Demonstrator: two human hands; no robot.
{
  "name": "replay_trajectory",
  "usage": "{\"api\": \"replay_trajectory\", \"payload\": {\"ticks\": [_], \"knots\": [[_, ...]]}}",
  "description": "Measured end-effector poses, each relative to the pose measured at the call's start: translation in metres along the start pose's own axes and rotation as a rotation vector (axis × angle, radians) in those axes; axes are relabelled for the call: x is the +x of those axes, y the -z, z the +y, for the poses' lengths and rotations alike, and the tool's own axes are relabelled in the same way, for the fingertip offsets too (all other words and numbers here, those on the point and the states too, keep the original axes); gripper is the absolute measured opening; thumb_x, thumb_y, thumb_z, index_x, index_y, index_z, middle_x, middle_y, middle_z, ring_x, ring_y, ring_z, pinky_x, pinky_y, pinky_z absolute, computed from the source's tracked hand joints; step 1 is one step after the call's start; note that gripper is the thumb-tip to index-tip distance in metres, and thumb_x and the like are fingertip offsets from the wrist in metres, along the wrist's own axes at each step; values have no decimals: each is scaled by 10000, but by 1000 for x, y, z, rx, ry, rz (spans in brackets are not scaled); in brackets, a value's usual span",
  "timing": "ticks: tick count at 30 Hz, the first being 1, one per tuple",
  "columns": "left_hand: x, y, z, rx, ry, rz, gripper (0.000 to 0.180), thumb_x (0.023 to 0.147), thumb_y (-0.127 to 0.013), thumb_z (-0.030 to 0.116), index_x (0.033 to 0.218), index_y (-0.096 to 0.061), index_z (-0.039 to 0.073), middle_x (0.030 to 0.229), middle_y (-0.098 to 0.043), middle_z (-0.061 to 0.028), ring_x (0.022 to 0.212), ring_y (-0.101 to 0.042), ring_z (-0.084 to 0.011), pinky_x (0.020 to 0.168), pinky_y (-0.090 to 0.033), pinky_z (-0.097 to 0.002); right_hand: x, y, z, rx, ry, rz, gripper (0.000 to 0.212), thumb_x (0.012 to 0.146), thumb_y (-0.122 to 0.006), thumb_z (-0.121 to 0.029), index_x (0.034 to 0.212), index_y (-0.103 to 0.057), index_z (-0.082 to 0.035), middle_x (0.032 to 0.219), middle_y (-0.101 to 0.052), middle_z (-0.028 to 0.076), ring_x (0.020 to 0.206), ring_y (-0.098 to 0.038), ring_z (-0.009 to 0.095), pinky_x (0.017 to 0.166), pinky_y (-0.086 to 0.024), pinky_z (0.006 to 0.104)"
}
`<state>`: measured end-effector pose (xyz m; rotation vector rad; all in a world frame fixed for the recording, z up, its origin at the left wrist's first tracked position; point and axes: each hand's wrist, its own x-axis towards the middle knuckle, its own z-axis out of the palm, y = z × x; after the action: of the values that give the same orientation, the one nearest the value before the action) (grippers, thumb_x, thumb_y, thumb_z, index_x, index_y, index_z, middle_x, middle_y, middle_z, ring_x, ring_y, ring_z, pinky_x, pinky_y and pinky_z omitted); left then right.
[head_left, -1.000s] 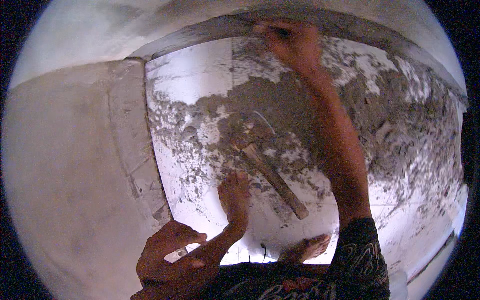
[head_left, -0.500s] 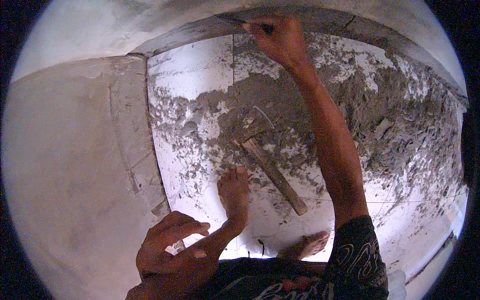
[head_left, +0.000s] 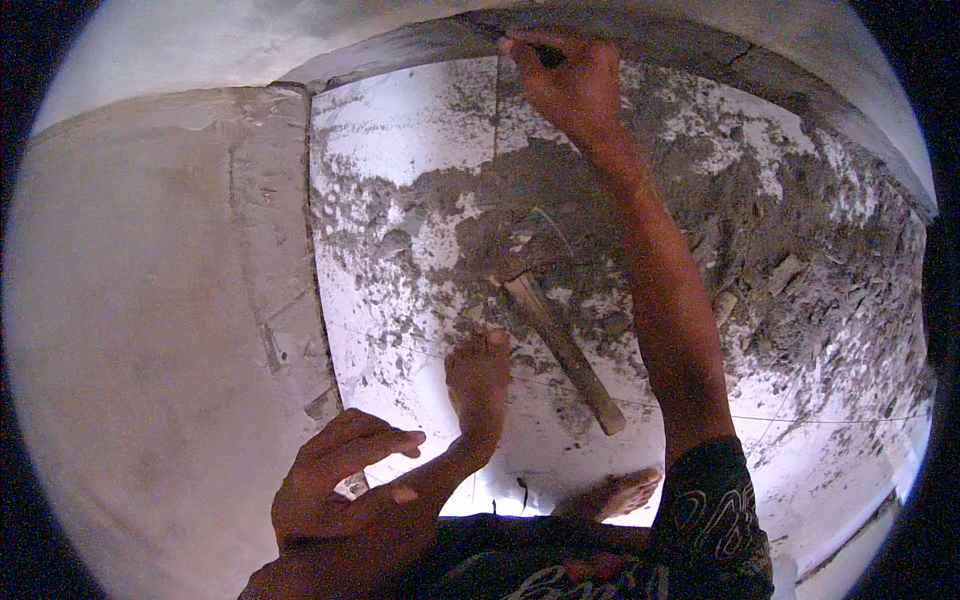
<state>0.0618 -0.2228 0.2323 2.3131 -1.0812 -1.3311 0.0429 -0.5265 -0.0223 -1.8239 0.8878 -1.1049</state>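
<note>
Head cam's got a white tiled floor (head_left: 410, 110) filling most of the frame, with a bare greyish wall (head_left: 140, 290) down the left side and another wall (head_left: 200, 50) curving over the top. Grey rubble (head_left: 570, 185) is spread across the floor from centre to right, kinda chunky on the right. Right arm (head_left: 675, 310) comes up from the lower right, dark sleeve (head_left: 715, 505) and all. Left hand (head_left: 345, 475) hangs at lower left, loosely curled, gap between thumb and fingers, nothing visible in it. Right hand (head_left: 565, 85) is top centre by the foot of the upper wall, fingers closed around a dark thing (head_left: 548, 57); mostly hidden, can't tell what. Wooden handle (head_left: 570, 355) lies slanted mid-frame, top end in the rubble. Bare foot (head_left: 478, 385) just left of it.
</note>
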Motion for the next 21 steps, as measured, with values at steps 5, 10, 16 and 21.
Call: {"api": "replay_trajectory", "payload": {"ticks": [5, 10, 16, 21], "knots": [[0, -1, 5, -95, 37, 27, 420, 743, -751, 205, 1103, -652, 14, 964, -668, -150, 918, -627, -278, 803, -496, -374, 5, 18, 7, -117, -14, -72, 225, 813, -703, -308, 898, -747, -105, 680, -677, 128, 557, -643, 212, 579, -512, 329], [1, -7, 6, -31, -113, 55, 415, 747, -747, 233, 1084, -656, 9, 939, -669, -154, 879, -628, -282, 805, -496, -379, 9, -9, 14, -171, 260, -34, 199, 789, -696, -306, 895, -751, -147, 745, -691, 133, 650, -671, 308, 653, -539, 383], [5, -2, -4, 13, -42, -34, 452, 757, -739, 263, 1131, -641, 29, 983, -674, -129, 929, -622, -283, 844, -484, -388, 12, -19, 13, -135, 146, -27, 201, 787, -681, -308, 889, -750, -149, 779, -696, 128, 698, -675, 319, 687, -548, 363], [2, -3, -7, -11, -14, 32, 380, 735, -748, 232, 1065, -668, 61, 903, -695, -101, 852, -633, -245, 815, -472, -380, 6, -7, 22, -85, 116, -70, 204, 798, -676, -318, 886, -751, -149, 750, -694, 119, 651, -674, 301, 654, -542, 351]]}}
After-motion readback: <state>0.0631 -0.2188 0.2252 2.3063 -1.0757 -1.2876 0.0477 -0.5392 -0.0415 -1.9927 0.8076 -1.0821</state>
